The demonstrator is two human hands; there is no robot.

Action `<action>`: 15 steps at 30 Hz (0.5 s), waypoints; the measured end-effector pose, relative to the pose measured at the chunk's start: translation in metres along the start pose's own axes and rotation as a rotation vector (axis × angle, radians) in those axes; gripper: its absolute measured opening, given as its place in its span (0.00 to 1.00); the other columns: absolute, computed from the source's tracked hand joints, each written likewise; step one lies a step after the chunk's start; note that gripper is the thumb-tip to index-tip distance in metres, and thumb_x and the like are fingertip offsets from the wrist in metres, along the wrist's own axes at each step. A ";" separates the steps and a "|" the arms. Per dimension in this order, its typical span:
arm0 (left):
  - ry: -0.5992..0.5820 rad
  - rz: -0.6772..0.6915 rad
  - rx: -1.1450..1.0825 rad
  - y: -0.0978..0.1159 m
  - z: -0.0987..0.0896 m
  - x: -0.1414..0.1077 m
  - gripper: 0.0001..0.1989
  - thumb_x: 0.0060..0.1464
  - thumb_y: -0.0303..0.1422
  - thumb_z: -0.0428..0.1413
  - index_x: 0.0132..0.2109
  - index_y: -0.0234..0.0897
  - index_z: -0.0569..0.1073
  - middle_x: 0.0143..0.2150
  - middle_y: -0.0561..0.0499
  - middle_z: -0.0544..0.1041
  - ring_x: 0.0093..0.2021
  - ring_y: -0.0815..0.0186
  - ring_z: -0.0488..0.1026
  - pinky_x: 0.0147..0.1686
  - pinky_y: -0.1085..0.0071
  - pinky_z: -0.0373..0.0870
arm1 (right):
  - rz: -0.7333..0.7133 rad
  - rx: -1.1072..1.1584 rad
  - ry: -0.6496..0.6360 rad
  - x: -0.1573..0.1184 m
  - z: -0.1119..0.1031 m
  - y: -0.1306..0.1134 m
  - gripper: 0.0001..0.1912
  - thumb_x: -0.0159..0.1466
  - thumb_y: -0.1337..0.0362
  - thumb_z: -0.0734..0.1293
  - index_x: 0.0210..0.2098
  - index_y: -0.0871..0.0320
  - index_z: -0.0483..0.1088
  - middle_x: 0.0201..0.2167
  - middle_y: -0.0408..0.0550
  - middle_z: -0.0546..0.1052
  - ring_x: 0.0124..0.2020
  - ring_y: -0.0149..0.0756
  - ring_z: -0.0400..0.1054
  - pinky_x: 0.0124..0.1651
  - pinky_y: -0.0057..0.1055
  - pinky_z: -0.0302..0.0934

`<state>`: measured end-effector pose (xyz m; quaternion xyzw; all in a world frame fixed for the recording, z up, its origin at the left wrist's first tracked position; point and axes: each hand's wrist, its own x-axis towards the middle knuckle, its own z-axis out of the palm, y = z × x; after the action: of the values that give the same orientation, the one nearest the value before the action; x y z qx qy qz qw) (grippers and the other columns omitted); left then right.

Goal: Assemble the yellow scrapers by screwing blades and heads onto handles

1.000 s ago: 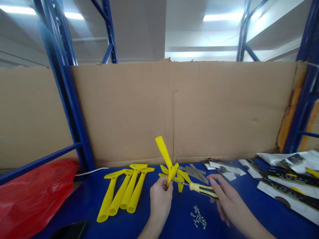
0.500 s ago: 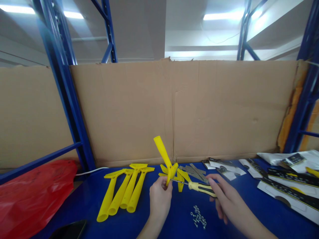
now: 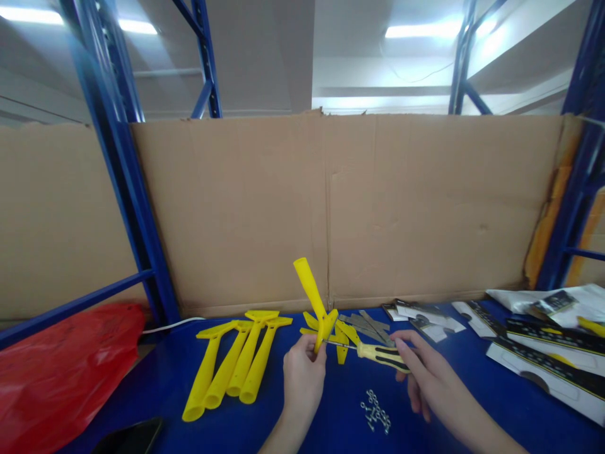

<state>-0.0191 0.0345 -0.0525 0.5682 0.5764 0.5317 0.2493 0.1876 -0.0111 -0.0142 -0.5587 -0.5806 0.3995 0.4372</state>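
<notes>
My left hand (image 3: pixel 305 372) is closed on the head of a yellow plastic scraper handle (image 3: pixel 309 287), whose hollow tube points up and slightly left. In my right hand (image 3: pixel 423 375) is a screwdriver (image 3: pixel 382 355) with a cream and black grip. Its shaft reaches left to the head of the scraper handle, by my left fingertips; the tip's exact contact is hard to make out. Behind and beside the held handle lie small yellow plates (image 3: pixel 341 347) and grey metal blades (image 3: pixel 366 324). A small pile of screws and nuts (image 3: pixel 375 413) rests in front, between my hands.
Several more yellow scraper handles (image 3: pixel 234 366) lie side by side on the blue table (image 3: pixel 350 429). A red plastic bag (image 3: pixel 66 372) and a dark phone-like object (image 3: pixel 130 438) are at left. Printed packaging cards (image 3: pixel 548 375) cover the right side. A cardboard panel (image 3: pixel 236 214) stands behind.
Hardly anything differs. Both hands keep their holds on the scraper handle and screwdriver; the handle's tube has tilted very slightly, and the view has shifted a little.
</notes>
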 end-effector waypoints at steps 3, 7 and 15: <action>-0.009 -0.018 0.003 0.001 0.000 0.000 0.08 0.49 0.36 0.51 0.31 0.38 0.72 0.28 0.50 0.78 0.27 0.62 0.75 0.23 0.71 0.70 | -0.054 0.077 0.005 -0.003 0.000 -0.004 0.27 0.57 0.49 0.63 0.52 0.48 0.53 0.39 0.44 0.67 0.18 0.26 0.65 0.09 0.21 0.56; -0.020 -0.015 0.033 0.002 -0.001 -0.001 0.09 0.50 0.36 0.50 0.31 0.37 0.72 0.28 0.50 0.78 0.27 0.63 0.75 0.24 0.71 0.70 | -0.084 0.114 0.020 -0.004 -0.001 -0.006 0.28 0.54 0.51 0.65 0.52 0.47 0.53 0.42 0.45 0.66 0.17 0.23 0.63 0.09 0.21 0.54; -0.019 0.012 0.058 -0.001 0.000 -0.001 0.09 0.51 0.36 0.50 0.31 0.38 0.73 0.28 0.50 0.78 0.27 0.63 0.75 0.23 0.73 0.69 | -0.044 -0.036 0.049 -0.008 -0.001 -0.011 0.25 0.59 0.47 0.59 0.52 0.49 0.54 0.36 0.43 0.69 0.18 0.26 0.63 0.11 0.20 0.53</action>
<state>-0.0194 0.0341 -0.0539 0.5839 0.5857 0.5108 0.2347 0.1849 -0.0198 -0.0037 -0.5633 -0.5889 0.3655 0.4497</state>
